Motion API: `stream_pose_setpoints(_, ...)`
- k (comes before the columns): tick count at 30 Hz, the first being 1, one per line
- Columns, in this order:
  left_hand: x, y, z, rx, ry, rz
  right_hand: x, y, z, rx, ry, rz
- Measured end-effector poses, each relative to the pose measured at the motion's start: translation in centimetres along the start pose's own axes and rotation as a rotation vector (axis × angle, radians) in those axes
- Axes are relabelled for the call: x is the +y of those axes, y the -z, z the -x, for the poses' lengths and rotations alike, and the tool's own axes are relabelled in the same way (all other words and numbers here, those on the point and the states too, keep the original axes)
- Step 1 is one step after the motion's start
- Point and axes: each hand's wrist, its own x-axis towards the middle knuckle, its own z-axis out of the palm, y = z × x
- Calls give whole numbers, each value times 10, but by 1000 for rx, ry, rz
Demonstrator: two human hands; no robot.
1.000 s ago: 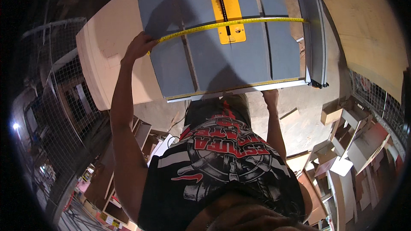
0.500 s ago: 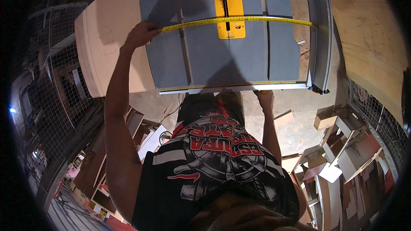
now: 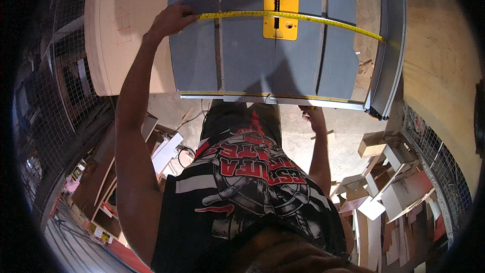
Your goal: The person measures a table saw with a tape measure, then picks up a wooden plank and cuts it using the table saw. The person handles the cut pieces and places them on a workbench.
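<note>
My left hand (image 3: 174,18) is closed on a yellow tape measure (image 3: 237,14) at the left of the table saw's grey top (image 3: 247,60). Its blade stretches across the saw, over the yellow throat plate (image 3: 281,28) and dark saw blade slot, to the metal fence (image 3: 391,45) on the right. Below the saw's front rail (image 3: 303,102), my right hand (image 3: 315,117) has its fingers curled by a small dark part. What they grip there cannot be made out.
A pale wooden board (image 3: 126,45) adjoins the saw top on the left. A large plywood sheet (image 3: 437,45) lies beyond the fence. Wood offcuts and box-like pieces (image 3: 399,172) crowd the lower right. More boards (image 3: 108,192) stand lower left, beside wire mesh (image 3: 60,101).
My left hand and the tape's near end have shifted up in the view. The tape's far end sits lower along the fence. The whole scene has shifted slightly as my head moved.
</note>
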Motion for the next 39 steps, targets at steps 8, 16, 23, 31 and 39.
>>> stream_pose_setpoints(8,1,-10,0,41,-41,54,49,22,-31,-197,-140,-278)
stream_pose_setpoints(16,28,-4,10,94,-35,-16,5,4,2,-57,-115,19)
stream_pose_setpoints(23,26,-9,2,84,-45,118,24,-10,-19,-6,50,-40)
stream_pose_setpoints(31,24,-11,1,80,-167,98,24,6,-17,-171,-164,-219)
stream_pose_setpoints(39,32,-14,5,236,-135,-17,5,-35,-3,171,43,-52)
